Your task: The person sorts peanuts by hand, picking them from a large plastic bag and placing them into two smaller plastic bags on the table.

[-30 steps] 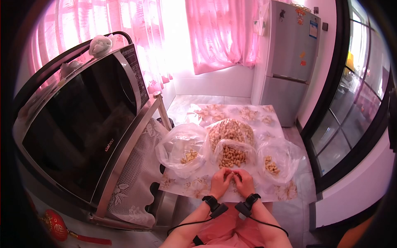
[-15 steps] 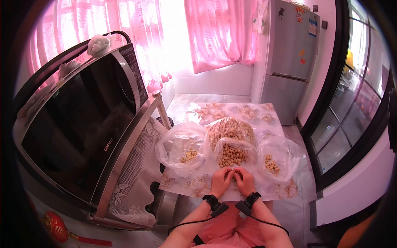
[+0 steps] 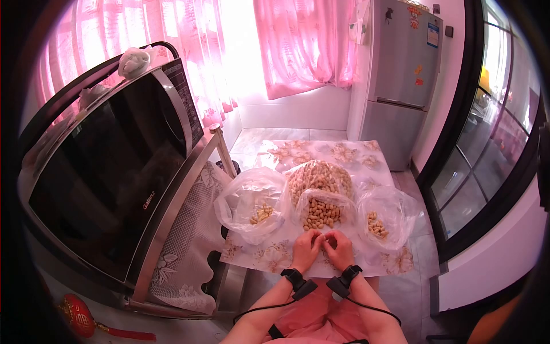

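Note:
Close together at the table's front edge are my left hand [image 3: 307, 250] and my right hand [image 3: 338, 250], fingertips meeting in a pinch. What they hold is too small to make out. Just beyond them, a large clear bag of unshelled peanuts [image 3: 322, 213] lies with its mouth facing me. To the left, an open plastic bag [image 3: 243, 222] has a small pile of pale pieces [image 3: 262, 214] inside. On the right, another open plastic bag [image 3: 399, 215] contains some peanut-coloured pieces [image 3: 377, 226].
The bags lie on a flower-patterned tablecloth [image 3: 269, 257]. A large microwave [image 3: 114, 178] on a metal stand is at the left. Behind stand a fridge [image 3: 404, 63] and pink curtains [image 3: 303, 46]. A glass door [image 3: 487, 132] is at the right.
The fingers have shifted slightly where they meet, and the view has moved a little. The bags lie as before.

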### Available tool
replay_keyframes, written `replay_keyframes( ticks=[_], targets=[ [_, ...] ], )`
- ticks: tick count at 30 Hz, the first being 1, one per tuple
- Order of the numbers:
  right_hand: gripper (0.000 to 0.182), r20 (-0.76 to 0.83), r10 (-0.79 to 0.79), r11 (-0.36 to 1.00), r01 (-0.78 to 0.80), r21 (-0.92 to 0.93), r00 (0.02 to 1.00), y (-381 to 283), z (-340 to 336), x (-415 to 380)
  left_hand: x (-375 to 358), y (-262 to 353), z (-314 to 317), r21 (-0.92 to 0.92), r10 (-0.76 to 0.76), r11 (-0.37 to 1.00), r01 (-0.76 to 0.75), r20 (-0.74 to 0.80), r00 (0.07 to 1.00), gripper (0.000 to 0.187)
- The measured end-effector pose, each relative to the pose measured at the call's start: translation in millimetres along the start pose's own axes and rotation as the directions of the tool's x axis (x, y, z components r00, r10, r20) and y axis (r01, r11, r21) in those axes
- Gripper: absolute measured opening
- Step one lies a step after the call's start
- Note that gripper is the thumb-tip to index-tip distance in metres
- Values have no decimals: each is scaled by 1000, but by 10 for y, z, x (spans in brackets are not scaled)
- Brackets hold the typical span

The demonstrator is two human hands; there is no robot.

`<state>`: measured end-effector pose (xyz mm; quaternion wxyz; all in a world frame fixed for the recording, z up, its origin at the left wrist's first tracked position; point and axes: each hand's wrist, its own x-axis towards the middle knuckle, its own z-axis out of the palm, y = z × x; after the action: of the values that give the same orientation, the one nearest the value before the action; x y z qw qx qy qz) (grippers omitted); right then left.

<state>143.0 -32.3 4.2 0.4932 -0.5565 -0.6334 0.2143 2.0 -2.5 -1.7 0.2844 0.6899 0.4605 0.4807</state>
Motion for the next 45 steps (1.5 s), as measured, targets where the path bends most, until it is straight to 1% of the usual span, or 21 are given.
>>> replay_keyframes(
  ticks=[4, 8, 14, 16, 19, 31, 39, 41, 43, 45],
  targets=[
    [19, -25, -37, 999, 36, -27, 999, -17, 11, 5, -4, -31, 8, -39, -6, 999, 6, -21, 1000, 11],
    [19, -12, -71, 995, 70, -71, 997, 50, 22, 0, -10, -69, 22, -17, -9, 1000, 9, -20, 1000, 10],
    [19, 0, -81, 995, 81, -64, 997, 60, 22, 1, -6, -40, 2, -31, 2, 1000, -2, -9, 1000, 10],
    [19, 0, -80, 995, 80, -62, 997, 50, 17, 1, -10, -47, 1, -13, 12, 1000, -12, 0, 1000, 14],
    [19, 2, -73, 996, 73, -56, 997, 33, 14, 1, -6, -39, -4, -27, 18, 999, -18, -6, 1000, 14],
    [19, 9, -75, 996, 76, -56, 997, 62, 20, 1, -4, 2, -18, -70, -3, 998, 3, 5, 1000, 12],
    [15, 13, -50, 997, 51, -60, 999, -4, 3, 2, 1, 38, -35, -34, 4, 999, -4, 6, 1000, 13],
    [15, 1, -69, 997, 69, -46, 998, -9, 3, 9, 4, 50, -34, -34, 4, 999, -4, 2, 1000, 13],
    [16, -6, -96, 994, 95, -61, 995, 19, 13, 13, 6, 72, -40, -95, 15, 995, -16, -7, 1000, 12],
    [17, -12, -122, 990, 121, -77, 992, 35, 13, 11, 1, 34, -38, -86, 18, 996, -18, 7, 1000, 13]
  ],
)
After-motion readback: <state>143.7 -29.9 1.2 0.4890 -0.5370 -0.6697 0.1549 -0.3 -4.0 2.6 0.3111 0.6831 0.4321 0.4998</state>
